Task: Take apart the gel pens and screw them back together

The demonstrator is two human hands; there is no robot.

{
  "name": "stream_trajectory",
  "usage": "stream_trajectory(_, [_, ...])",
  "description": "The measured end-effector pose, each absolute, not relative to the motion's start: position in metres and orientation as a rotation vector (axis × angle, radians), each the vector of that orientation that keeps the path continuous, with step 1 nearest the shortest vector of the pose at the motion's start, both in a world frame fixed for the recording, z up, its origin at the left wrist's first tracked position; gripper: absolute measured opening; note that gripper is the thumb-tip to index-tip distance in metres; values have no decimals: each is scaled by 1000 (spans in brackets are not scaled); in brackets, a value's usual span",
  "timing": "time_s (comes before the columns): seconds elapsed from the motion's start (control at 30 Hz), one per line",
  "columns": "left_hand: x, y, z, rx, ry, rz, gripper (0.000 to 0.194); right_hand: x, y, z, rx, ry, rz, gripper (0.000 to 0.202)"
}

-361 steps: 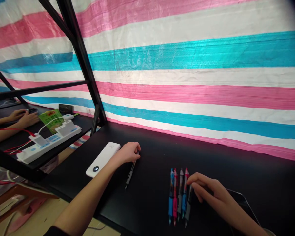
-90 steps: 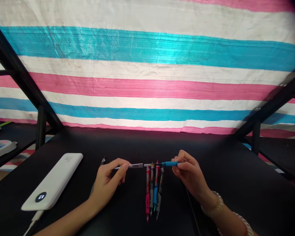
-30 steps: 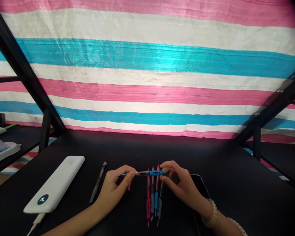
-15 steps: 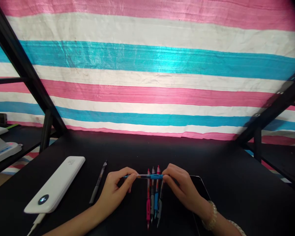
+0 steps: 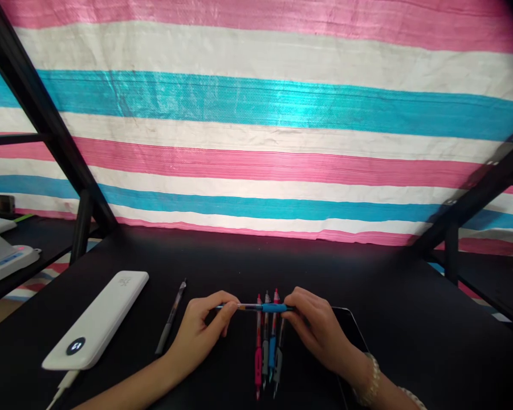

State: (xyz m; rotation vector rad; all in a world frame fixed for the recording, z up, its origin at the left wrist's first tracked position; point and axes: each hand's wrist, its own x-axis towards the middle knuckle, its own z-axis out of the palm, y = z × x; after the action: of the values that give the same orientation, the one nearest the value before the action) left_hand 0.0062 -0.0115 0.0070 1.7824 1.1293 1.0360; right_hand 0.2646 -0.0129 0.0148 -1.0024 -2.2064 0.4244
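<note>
Held: one blue-gripped pen (image 5: 274, 308), roughly level, spanning both hands above the near part of a black table (image 5: 239, 250). Left hand (image 5: 207, 327): thumb and fingers pinched on the clear barrel. Right hand (image 5: 318, 324): fingertips closed about the end by the blue grip; beaded bracelet (image 5: 373, 378) at the wrist.

Beneath the held pen, partly crossed by it in view: four pens side by side, namely a pink pen (image 5: 258, 364), two grey-gripped pens (image 5: 265, 359) and a second blue-gripped pen (image 5: 272, 350); contact with the held one impossible to tell.

Left of the left hand: a single dark pen (image 5: 170, 322), lying slantwise; farther left, a white power bank (image 5: 98, 324) with lit round display and white cable (image 5: 64, 382). Under the right hand and forearm, largely hidden: a flat dark device (image 5: 351, 328).

Beyond: black frame bars (image 5: 60, 148), striped sheeting (image 5: 256, 165); at far left, a white power strip (image 5: 15, 259).
</note>
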Motion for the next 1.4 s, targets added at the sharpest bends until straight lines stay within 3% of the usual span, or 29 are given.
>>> stream_trajectory(0.13, [6,-14,7,1846,1068,1041,32,265,-14,16,-951,-2258,420,36])
stream_trajectory(0.3, [6,-13,9,1822,1101,1035,33,264,-14,15,-1026,-2254,479,18])
stream_trajectory(0.5, [5,-12,6,2014,996,1106,23,264,-13,15,-976,-2347,421,34])
stream_trajectory(0.87, [-1,-12,-5,2370,846,1299,18,264,-16,14,-1085,-2007,1344,57])
stream_trajectory(1.0, [-1,-12,-4,2389,780,1363,22,266,-14,11,-1023,-1944,1504,58])
stream_trajectory(1.4, [8,-13,17,1287,684,1225,17,260,-14,10,-997,-1995,1381,54])
